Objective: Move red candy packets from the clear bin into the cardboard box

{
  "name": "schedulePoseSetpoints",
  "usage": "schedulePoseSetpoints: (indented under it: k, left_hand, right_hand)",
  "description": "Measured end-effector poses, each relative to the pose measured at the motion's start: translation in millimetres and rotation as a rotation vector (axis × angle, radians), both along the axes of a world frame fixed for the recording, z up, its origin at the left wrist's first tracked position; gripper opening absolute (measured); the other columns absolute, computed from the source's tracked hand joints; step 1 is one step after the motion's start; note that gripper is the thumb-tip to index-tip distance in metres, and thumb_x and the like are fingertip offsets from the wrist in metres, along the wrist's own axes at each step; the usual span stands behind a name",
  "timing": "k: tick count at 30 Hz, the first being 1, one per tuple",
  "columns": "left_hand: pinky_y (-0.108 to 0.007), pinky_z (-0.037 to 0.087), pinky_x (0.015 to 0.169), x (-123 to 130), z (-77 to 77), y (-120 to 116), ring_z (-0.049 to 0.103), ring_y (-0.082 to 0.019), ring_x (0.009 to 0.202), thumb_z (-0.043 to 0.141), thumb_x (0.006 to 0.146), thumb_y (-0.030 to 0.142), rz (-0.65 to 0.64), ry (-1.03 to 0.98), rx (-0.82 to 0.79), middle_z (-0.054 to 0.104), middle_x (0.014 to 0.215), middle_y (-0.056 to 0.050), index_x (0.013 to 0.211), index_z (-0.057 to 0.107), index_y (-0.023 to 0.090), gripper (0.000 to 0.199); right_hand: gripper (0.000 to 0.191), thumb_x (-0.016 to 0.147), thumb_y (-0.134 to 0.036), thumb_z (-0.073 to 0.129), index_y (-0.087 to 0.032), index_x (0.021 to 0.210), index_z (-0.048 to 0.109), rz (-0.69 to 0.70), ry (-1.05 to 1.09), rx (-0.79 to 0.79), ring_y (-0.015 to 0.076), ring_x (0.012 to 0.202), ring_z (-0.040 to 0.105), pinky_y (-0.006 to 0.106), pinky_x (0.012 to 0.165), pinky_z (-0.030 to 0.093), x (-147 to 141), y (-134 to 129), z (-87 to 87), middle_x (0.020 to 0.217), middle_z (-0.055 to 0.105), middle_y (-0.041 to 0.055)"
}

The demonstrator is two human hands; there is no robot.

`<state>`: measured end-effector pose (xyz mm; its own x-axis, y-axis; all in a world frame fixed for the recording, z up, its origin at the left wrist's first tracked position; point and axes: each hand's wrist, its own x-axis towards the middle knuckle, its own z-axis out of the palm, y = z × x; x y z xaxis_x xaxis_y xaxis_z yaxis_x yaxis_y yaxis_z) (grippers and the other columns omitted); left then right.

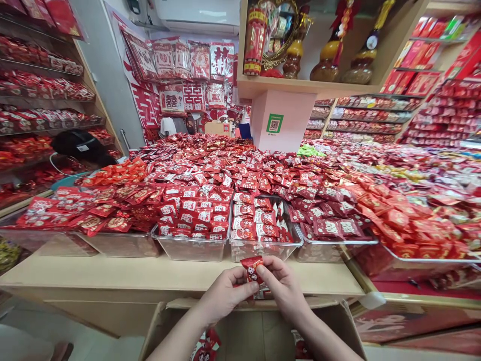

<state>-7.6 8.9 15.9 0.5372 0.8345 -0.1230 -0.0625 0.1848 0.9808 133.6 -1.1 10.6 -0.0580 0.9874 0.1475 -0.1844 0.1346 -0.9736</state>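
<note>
A small red candy packet [251, 266] with white cartoon figures is held upright between both hands, above the front edge of the wooden counter. My left hand [224, 293] pinches it from the left with thumb and fingers. From the right, my right hand [281, 287] grips its side, thumb on the front. Part of another packet [263, 294] shows just below, between the hands; which hand holds it, I cannot tell. Straight ahead stands a clear plastic bin [263, 245] with red and white packets in rows. Beneath my forearms is an open cardboard box [246, 333].
Loose red packets [205, 346] lie in the cardboard box. More bins of packets, such as dark red ones [334, 225] and orange-red ones [413, 225], line the counter [112, 273]. A shelf [278, 85] overhangs the display. At left, a person's dark-haired head [80, 146] shows.
</note>
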Motion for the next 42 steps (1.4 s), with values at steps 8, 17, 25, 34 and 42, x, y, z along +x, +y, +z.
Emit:
schedulePoseSetpoints:
  k: [8, 17, 25, 34, 42]
  left_hand:
    - [-0.021, 0.036, 0.052, -2, -6.7, 1, 0.050, -0.010, 0.056, 0.058, 0.070, 0.036, -0.016, 0.119, 0.067, 0.056, 0.066, 0.001, 0.074, 0.058, 0.014, 0.023]
    - [-0.019, 0.034, 0.048, -4, -8.8, 1, 0.055, -0.012, 0.061, 0.053, 0.073, 0.040, 0.017, 0.126, 0.072, 0.059, 0.066, 0.000, 0.076, 0.056, 0.016, 0.024]
    - [-0.019, 0.035, 0.049, -6, -13.6, 3, 0.055, -0.013, 0.061, 0.054, 0.073, 0.040, 0.021, 0.126, 0.082, 0.059, 0.065, 0.000, 0.078, 0.056, 0.016, 0.025]
    - [-0.020, 0.036, 0.048, -5, -10.1, 2, 0.056, -0.013, 0.062, 0.055, 0.071, 0.041, 0.030, 0.119, 0.051, 0.059, 0.066, 0.000, 0.079, 0.056, 0.016, 0.026]
    - [-0.020, 0.038, 0.048, -5, -11.8, 4, 0.057, -0.013, 0.061, 0.055, 0.071, 0.039, 0.034, 0.096, 0.036, 0.058, 0.065, 0.000, 0.080, 0.057, 0.016, 0.025]
  right_hand:
    - [0.016, 0.073, -0.031, 0.055, -0.018, 0.082, 0.057, -0.027, -0.378, 0.155, 0.0121, 0.059, 0.051, 0.024, 0.055, 0.041, 26, 4, 15.3, 0.069, 0.058, 0.0018]
    - [0.018, 0.069, -0.034, 0.053, -0.018, 0.079, 0.053, -0.329, -0.599, 0.145, 0.0116, 0.050, 0.052, 0.024, 0.047, 0.039, 52, 69, 62.9, 0.066, 0.057, 0.0009]
    - [0.016, 0.068, -0.030, 0.051, -0.018, 0.060, 0.057, -0.392, -1.154, 0.054, 0.0156, 0.058, 0.056, 0.024, 0.053, 0.036, 61, 75, 55.7, 0.060, 0.062, 0.0025]
    - [0.020, 0.074, -0.028, 0.046, -0.019, 0.067, 0.062, -0.310, -1.496, 0.097, 0.0188, 0.071, 0.058, 0.025, 0.056, 0.035, 69, 76, 55.2, 0.073, 0.065, 0.0061]
    - [0.015, 0.069, -0.026, 0.052, -0.018, 0.062, 0.064, -0.161, -1.636, 0.155, 0.0168, 0.062, 0.056, 0.024, 0.050, 0.030, 66, 79, 58.2, 0.071, 0.063, 0.0072]
